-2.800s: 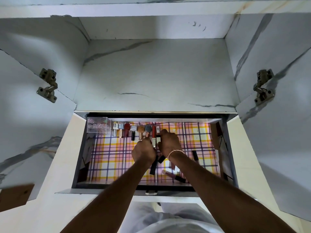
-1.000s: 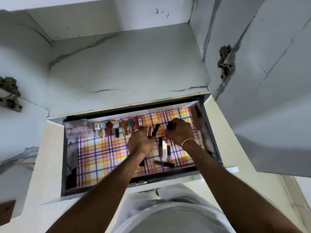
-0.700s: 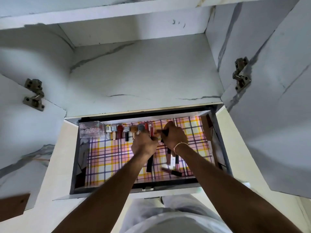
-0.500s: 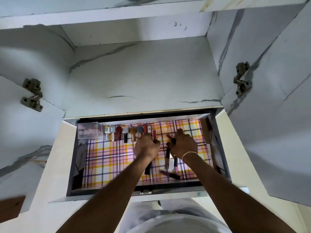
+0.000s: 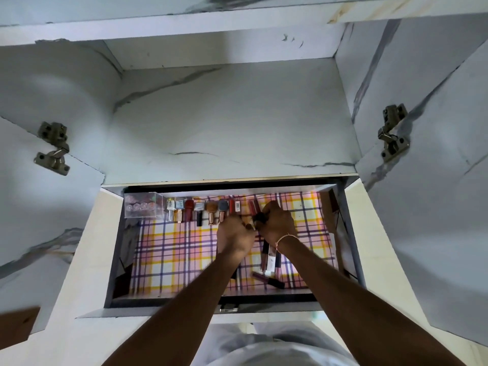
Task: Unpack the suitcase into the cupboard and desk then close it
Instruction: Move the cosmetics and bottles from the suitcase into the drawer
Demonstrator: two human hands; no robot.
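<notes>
Left hand (image 5: 235,235) hides its grip; tubes (image 5: 269,256) partly under right wrist.

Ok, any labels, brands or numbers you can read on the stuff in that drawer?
None can be read.
White label on the tube in the back row: dark marks, too blurred.
White label on the tube by the right wrist: too small.
Nail polish bottles, clear box: no print visible.
</notes>
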